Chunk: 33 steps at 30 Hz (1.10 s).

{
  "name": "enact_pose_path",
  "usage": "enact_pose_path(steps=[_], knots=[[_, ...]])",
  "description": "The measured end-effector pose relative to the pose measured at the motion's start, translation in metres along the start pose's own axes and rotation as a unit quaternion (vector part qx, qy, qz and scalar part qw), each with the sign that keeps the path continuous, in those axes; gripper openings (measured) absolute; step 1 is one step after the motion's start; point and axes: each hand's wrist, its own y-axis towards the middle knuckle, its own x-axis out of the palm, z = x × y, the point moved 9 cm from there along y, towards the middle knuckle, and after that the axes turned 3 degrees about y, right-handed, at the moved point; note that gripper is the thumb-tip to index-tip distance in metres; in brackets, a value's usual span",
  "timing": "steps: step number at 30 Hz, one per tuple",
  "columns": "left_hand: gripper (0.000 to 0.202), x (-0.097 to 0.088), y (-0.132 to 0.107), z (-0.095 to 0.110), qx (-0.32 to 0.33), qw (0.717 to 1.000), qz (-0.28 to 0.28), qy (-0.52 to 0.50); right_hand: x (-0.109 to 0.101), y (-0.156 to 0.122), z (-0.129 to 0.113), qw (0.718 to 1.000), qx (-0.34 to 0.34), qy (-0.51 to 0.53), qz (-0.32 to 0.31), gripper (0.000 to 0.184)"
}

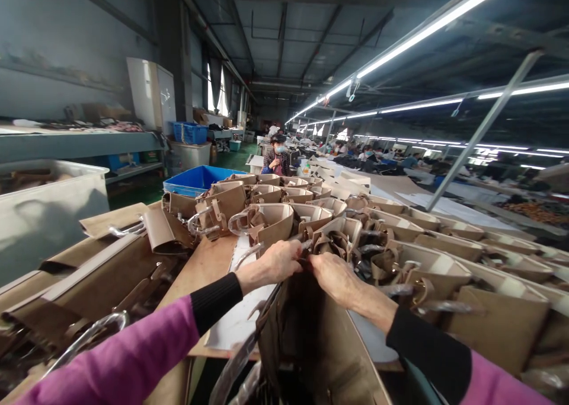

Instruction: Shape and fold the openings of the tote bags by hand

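A tan handbag (pixel 342 345) stands open right in front of me, its dark inside facing up. At its far top end my left hand (pixel 282 262) is closed, fingers bent round the rim area. Close beside it, my right hand (pixel 331 276) is closed too, pinching the same end of the bag. The exact part between the fingertips is hidden. A plastic-wrapped handle (pixel 235 363) hangs on the bag's left side. Just beyond my hands stands another open tan handbag (pixel 274 230) with a wrapped handle.
Rows of similar bags (pixel 498 328) fill the table ahead and to the right; more bags (pixel 102 274) lie at left. A blue crate (pixel 195 181) and a white bin (pixel 48 215) stand beyond. A person (pixel 276 156) is at the table's far end.
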Motion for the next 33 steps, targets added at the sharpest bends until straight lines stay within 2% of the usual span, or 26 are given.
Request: enact_pose_path(steps=[3,6,10,14,15,17,19,21,23,25,27,29,31,33], knots=[[0.04,-0.007,-0.021,0.01,-0.024,0.999,-0.002,0.028,-0.005,-0.018,0.033,0.998,0.059,0.0,0.02,0.022],[0.044,-0.002,-0.043,0.007,-0.034,0.998,-0.014,0.056,-0.003,-0.036,0.058,0.994,0.105,0.007,0.034,0.025],[0.037,0.007,-0.048,-0.012,-0.057,0.998,0.016,0.005,-0.001,-0.048,0.061,0.992,0.112,0.031,0.046,0.027],[0.028,0.023,-0.04,-0.03,-0.021,0.992,-0.066,-0.105,-0.003,-0.054,0.056,0.993,0.098,0.051,0.04,0.028],[0.024,0.021,-0.039,-0.039,-0.021,0.99,-0.066,-0.121,-0.003,-0.057,0.058,0.993,0.099,0.053,0.038,0.027],[0.016,0.011,-0.041,-0.064,-0.04,0.991,-0.019,-0.123,-0.003,-0.064,0.066,0.992,0.108,0.051,0.035,0.025],[0.018,0.001,-0.047,-0.086,-0.065,0.992,0.035,-0.099,-0.002,-0.072,0.075,0.991,0.122,0.045,0.033,0.026],[0.025,-0.007,-0.057,-0.092,-0.084,0.989,0.079,-0.092,-0.001,-0.076,0.077,0.99,0.133,0.036,0.031,0.026],[0.029,-0.018,-0.066,-0.075,-0.077,0.982,0.137,-0.1,0.0,-0.075,0.072,0.989,0.14,0.027,0.03,0.026],[0.028,-0.025,-0.071,-0.038,-0.032,0.979,0.18,-0.093,0.0,-0.071,0.063,0.989,0.142,0.021,0.027,0.026],[0.033,-0.019,-0.066,0.004,0.035,0.985,0.168,-0.032,-0.001,-0.067,0.054,0.99,0.14,0.017,0.024,0.025],[0.042,-0.003,-0.054,0.029,0.074,0.989,0.125,0.038,-0.002,-0.065,0.048,0.99,0.138,0.015,0.022,0.024],[0.038,0.013,-0.036,0.032,0.077,0.991,0.078,0.074,-0.002,-0.066,0.047,0.99,0.138,0.012,0.019,0.024],[0.023,0.025,-0.02,0.026,0.071,0.994,0.039,0.072,-0.002,-0.068,0.05,0.989,0.143,0.009,0.018,0.022]])
